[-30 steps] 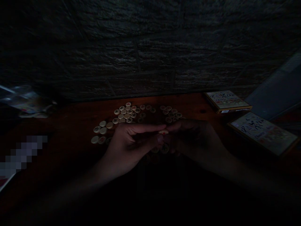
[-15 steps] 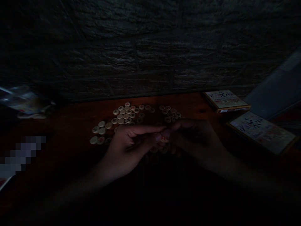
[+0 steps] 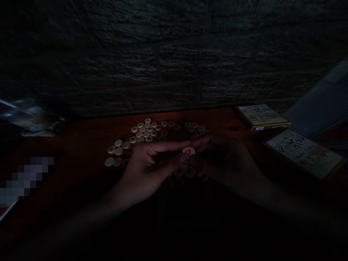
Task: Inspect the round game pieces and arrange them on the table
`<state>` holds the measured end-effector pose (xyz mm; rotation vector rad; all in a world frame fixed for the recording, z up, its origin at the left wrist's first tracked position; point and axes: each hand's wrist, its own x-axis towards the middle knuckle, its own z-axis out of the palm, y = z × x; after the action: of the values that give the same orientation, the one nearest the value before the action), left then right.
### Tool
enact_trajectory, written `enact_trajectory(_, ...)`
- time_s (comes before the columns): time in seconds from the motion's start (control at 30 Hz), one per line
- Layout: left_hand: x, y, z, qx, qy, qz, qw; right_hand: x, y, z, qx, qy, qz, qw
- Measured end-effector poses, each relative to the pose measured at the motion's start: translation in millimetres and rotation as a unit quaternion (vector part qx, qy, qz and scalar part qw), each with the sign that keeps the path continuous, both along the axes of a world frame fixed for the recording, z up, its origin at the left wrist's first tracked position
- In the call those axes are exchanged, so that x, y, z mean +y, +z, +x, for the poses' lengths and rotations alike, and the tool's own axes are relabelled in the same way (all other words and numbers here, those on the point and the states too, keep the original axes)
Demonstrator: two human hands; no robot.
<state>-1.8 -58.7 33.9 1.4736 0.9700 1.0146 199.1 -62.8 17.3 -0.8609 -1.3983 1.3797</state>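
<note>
Between my two hands, a round Chinese chess piece with a red character is tilted toward me. The fingers and thumb of my left hand pinch its left side. From the other side my right hand grips it with thumb and fingertips, partly in shadow. Beneath the hands lie more pieces, among them a red-marked piece and a black-marked piece. Beyond them a cluster of pale pieces spreads over the wooden table, some showing characters and some blank.
Two flat printed boxes, a farther box and a nearer box, lie at the right. A clear plastic wrapped item sits at the far left. Behind the table rises a dark stone wall. The light is very dim.
The piece between my fingers has come up a little, and its red face shows more fully. My thumbs have shifted lower on it. The pieces on the table stay put.
</note>
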Motion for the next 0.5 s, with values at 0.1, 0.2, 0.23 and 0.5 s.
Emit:
enact_trajectory(0.1,1.3,0.6,0.7,0.001,0.008,-0.006,1.000,-1.4,0.1,-0.6,-0.028,-0.030,0.040,0.998)
enact_trajectory(0.2,2.3,1.1,1.8,-0.014,0.002,-0.009,1.000,-3.4,-0.1,-0.8,-0.054,-0.048,0.088,0.994)
enact_trajectory(0.23,2.6,1.1,2.1,-0.019,-0.004,-0.012,1.000,-4.0,-0.2,-0.7,-0.063,-0.049,0.100,0.992)
enact_trajectory(0.5,4.3,-1.3,0.9,-0.013,-0.015,-0.037,0.999,-5.4,-2.8,3.8,-0.123,-0.051,0.185,0.974)
